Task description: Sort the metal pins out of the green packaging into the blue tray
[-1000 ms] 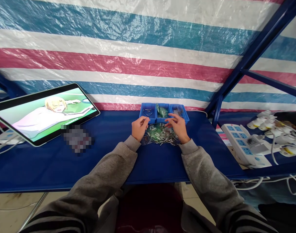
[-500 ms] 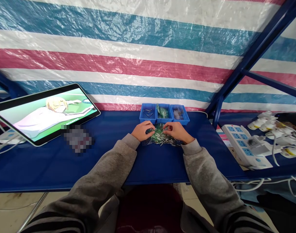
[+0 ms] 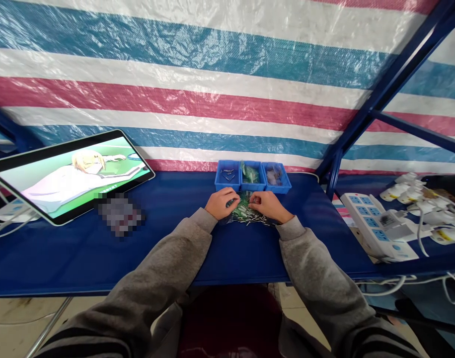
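Note:
My left hand (image 3: pixel 223 203) is pinched closed at the left side of a heap of small metal pins or screws (image 3: pixel 250 218). From the right, my right hand (image 3: pixel 269 205) reaches over the same heap, thumb and fingers curled together. Whatever is between the fingertips of either hand is too small to make out. Green plastic (image 3: pixel 244 204) lies among the metal pieces, between the hands. Just behind stand three joined blue bins: the left bin (image 3: pixel 227 188) holds a few metal pieces, the middle bin (image 3: pixel 253 187) green plastic packets, the right bin (image 3: pixel 278 189) clear packets.
On the left of the blue table (image 3: pixel 168 248) a tablet (image 3: pixel 82 174) shows a cartoon, with a blurred-out item (image 3: pixel 121 216) before it. A white power strip (image 3: pixel 376 228) and white bottles (image 3: pixel 410 189) are on the right. Behind hangs a striped plastic sheet (image 3: pixel 212 99).
Both hands have shifted slightly, their fingers curling in more over the heap. The right hand has drawn a little to the left. Bins and heap look the same.

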A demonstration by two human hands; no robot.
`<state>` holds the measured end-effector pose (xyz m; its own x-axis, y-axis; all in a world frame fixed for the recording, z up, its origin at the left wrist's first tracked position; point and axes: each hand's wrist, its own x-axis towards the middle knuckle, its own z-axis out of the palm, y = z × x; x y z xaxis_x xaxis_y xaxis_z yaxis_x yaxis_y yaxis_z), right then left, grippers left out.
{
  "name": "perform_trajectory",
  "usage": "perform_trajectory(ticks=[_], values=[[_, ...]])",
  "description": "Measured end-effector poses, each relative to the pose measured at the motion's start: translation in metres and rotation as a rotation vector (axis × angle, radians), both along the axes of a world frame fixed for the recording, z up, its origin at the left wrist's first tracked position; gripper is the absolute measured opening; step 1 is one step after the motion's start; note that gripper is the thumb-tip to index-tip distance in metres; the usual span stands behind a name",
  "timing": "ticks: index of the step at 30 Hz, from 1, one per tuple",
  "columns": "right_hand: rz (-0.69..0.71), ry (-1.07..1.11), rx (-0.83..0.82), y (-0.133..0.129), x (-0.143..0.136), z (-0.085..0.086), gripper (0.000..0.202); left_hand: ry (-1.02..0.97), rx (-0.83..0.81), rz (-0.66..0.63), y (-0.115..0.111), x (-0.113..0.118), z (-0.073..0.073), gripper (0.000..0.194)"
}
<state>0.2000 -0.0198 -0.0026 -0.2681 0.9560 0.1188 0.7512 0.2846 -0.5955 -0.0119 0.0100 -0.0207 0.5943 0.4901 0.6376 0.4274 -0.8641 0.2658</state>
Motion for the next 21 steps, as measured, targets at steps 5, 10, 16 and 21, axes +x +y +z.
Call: perform_trajectory(ticks=[5,10,16,21], values=[[-0.051,0.482,-0.099,-0.001,-0.002,0.003,0.013,-0.064,-0.005,0.023,-0.005,0.003,0.002,0.025],[-0.087,0.863,-0.149,-0.006,-0.002,0.015,0.017,-0.131,-0.038,0.057,-0.008,0.008,0.002,0.025],[-0.095,0.973,-0.220,-0.009,-0.004,0.018,0.024,-0.171,-0.061,0.061,-0.010,0.011,0.000,0.026],[-0.077,0.953,-0.212,-0.009,-0.007,0.014,0.035,-0.188,-0.088,0.120,-0.013,0.012,0.003,0.031]])
